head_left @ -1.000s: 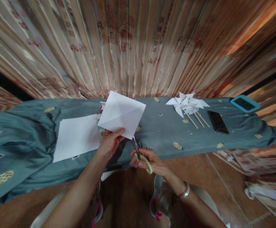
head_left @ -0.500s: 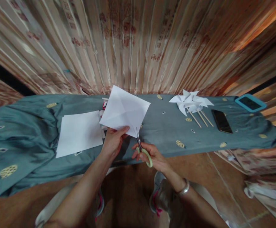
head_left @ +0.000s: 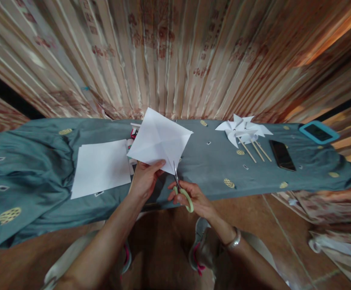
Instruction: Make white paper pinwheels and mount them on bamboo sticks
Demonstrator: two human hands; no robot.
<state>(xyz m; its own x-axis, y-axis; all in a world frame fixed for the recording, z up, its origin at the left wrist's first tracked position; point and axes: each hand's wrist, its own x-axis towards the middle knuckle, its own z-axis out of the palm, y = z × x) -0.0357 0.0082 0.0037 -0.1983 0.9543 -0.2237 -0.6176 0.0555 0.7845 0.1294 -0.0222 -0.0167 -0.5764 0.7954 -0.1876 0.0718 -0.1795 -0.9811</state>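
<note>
My left hand (head_left: 145, 177) pinches the lower edge of a white square sheet of paper (head_left: 161, 139), thumb on top and fingers underneath. Diagonal creases cross the sheet, which is held up above the bench with one corner towards me. In my right hand (head_left: 193, 197) is a pair of scissors (head_left: 187, 200) with light green handles, fingers through the loops. Its blades are at the paper's near corner and point inward along the crease. To the left lies a stack of white paper (head_left: 101, 169).
Several white paper pinwheels (head_left: 243, 129) on wooden sticks lie at the right. Beyond them are a black phone (head_left: 282, 155) and a blue-framed tablet-like device (head_left: 318, 132). Small red and white items (head_left: 134, 133) show partly behind the held sheet. A curtain (head_left: 163, 60) hangs behind the cloth-covered bench (head_left: 205, 173).
The far corner of the sheet has tilted slightly to the right. Both hands and the scissors stay almost where they were; the view has shifted a little.
</note>
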